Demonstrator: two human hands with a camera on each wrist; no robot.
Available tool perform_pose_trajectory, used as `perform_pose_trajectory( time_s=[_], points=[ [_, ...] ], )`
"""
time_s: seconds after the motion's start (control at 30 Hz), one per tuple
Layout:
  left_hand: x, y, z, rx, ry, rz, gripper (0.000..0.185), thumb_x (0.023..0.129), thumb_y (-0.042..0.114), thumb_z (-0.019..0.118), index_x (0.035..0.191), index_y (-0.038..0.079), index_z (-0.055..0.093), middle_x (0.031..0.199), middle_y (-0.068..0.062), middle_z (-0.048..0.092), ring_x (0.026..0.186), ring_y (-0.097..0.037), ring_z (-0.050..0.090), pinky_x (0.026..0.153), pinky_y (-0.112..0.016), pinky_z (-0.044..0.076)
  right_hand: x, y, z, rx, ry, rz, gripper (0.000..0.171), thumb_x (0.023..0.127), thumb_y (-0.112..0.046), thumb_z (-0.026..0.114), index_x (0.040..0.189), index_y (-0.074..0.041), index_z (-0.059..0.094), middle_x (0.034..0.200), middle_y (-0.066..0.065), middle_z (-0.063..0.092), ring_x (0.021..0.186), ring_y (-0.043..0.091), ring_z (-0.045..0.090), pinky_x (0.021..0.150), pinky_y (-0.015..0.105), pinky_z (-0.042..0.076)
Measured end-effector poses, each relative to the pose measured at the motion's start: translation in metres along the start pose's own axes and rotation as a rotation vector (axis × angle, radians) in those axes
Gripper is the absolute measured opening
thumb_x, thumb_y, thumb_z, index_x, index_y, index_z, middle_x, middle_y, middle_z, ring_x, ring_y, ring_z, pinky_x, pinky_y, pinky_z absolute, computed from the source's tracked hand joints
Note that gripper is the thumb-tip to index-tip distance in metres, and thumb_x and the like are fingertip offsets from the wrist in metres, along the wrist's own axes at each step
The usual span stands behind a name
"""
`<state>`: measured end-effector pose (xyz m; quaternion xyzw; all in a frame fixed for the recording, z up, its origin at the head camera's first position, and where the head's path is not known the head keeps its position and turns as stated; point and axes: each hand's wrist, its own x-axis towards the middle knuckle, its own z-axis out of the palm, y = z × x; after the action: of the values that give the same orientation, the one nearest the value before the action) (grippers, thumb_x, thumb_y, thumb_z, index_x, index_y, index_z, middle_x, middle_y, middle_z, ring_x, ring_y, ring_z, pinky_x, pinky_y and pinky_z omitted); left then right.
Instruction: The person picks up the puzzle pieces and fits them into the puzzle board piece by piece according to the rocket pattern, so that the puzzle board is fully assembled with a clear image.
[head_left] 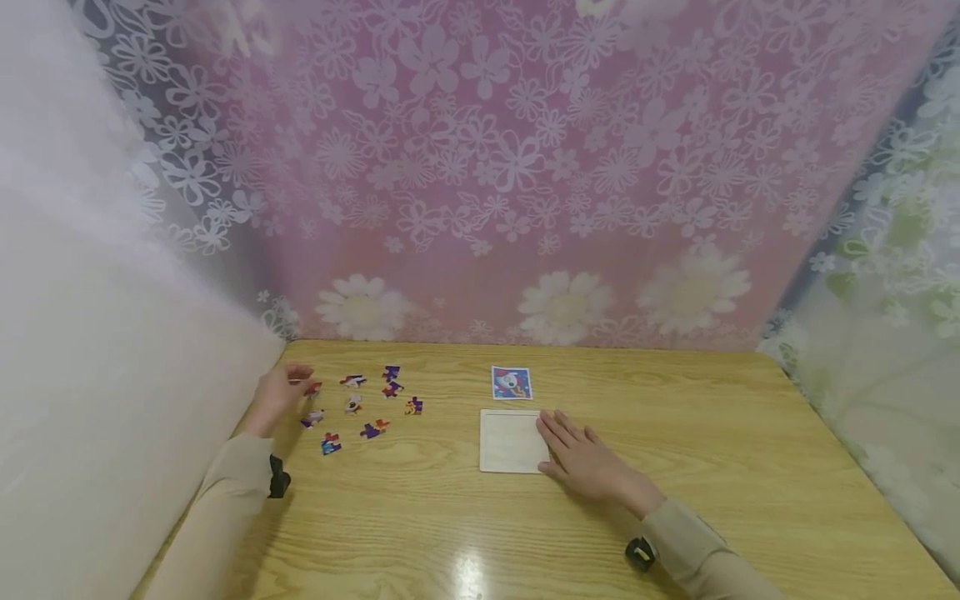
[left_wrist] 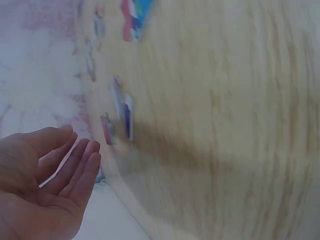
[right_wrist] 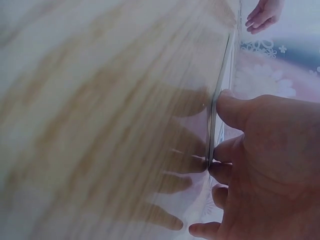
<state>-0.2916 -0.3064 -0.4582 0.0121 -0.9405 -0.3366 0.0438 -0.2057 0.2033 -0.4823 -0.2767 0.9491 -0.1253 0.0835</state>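
**Hands at the puzzle pieces and the white tray**

The left hand [head_left: 281, 393] hovers at the far-left edge of the wooden table [head_left: 675, 500], just beside the scattered puzzle pieces [head_left: 360, 404] — its fingers [left_wrist: 80, 165] are relaxed and apart, holding nothing, the grip loose. The nearest piece, a red one [head_left: 312, 388], lies just by its fingertips; whether they touch it cannot be told. The right hand [head_left: 588, 462] rests flat on the right edge of the white puzzle tray [head_left: 508, 442], fingers straight and spread, pressing rather than clasping. Just behind the tray lies a small picture card [head_left: 512, 383] — apart from it. A flowered curtain [head_left: 487, 167] hangs behind the table.
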Motion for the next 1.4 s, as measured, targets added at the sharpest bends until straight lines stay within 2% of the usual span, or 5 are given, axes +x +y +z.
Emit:
perform_pose_trajectory(
  time_s=[0.4, 0.67, 0.87, 1.13, 1.4],
  points=[
    [0.010, -0.016, 0.005, 0.163, -0.076, -0.004, 0.036, 0.095, 0.007, 0.069, 0.120, -0.018, 0.061, 0.113, -0.035, 0.064, 0.105, -0.049, 0.061, 0.090, -0.057, 0.052, 0.003, 0.003, 0.005, -0.033, 0.012, 0.004, 0.068, 0.108, -0.037, 0.046, 0.158, 0.003, 0.025, 0.166, 0.020, 0.020, 0.153, 0.041, 0.015, 0.113, 0.073, 0.022],
    [0.011, -0.017, 0.001, 0.108, -0.011, 0.011, 0.026, 0.096, 0.011, 0.069, 0.103, -0.013, 0.064, 0.097, -0.031, 0.067, 0.089, -0.044, 0.065, 0.076, -0.052, 0.054, 0.002, 0.002, 0.004, -0.030, 0.018, -0.006, 0.067, 0.109, -0.036, 0.046, 0.158, 0.005, 0.025, 0.166, 0.021, 0.021, 0.153, 0.042, 0.016, 0.113, 0.074, 0.022],
    [0.011, -0.012, -0.001, 0.000, 0.060, 0.003, 0.026, 0.098, 0.014, 0.069, 0.106, -0.010, 0.066, 0.103, -0.032, 0.069, 0.095, -0.045, 0.066, 0.080, -0.051, 0.054, 0.002, 0.001, 0.004, -0.043, 0.011, -0.008, 0.066, 0.109, -0.036, 0.045, 0.158, 0.004, 0.025, 0.166, 0.021, 0.020, 0.153, 0.041, 0.016, 0.113, 0.073, 0.023],
    [0.015, 0.024, 0.002, -0.288, -0.090, 0.002, 0.034, 0.102, 0.016, 0.064, 0.122, -0.011, 0.060, 0.118, -0.031, 0.067, 0.107, -0.043, 0.067, 0.090, -0.049, 0.057, 0.002, 0.004, 0.006, -0.064, -0.002, 0.007, 0.068, 0.109, -0.038, 0.045, 0.159, 0.002, 0.024, 0.167, 0.019, 0.019, 0.154, 0.038, 0.015, 0.114, 0.072, 0.022],
    [0.013, 0.057, 0.018, -0.274, -0.079, 0.068, 0.032, 0.101, 0.016, 0.065, 0.122, -0.008, 0.063, 0.117, -0.028, 0.068, 0.102, -0.039, 0.069, 0.086, -0.051, 0.058, 0.002, 0.004, 0.005, -0.065, 0.002, -0.005, 0.067, 0.109, -0.038, 0.045, 0.159, 0.002, 0.024, 0.167, 0.019, 0.020, 0.154, 0.039, 0.016, 0.115, 0.071, 0.022]
  ],
)
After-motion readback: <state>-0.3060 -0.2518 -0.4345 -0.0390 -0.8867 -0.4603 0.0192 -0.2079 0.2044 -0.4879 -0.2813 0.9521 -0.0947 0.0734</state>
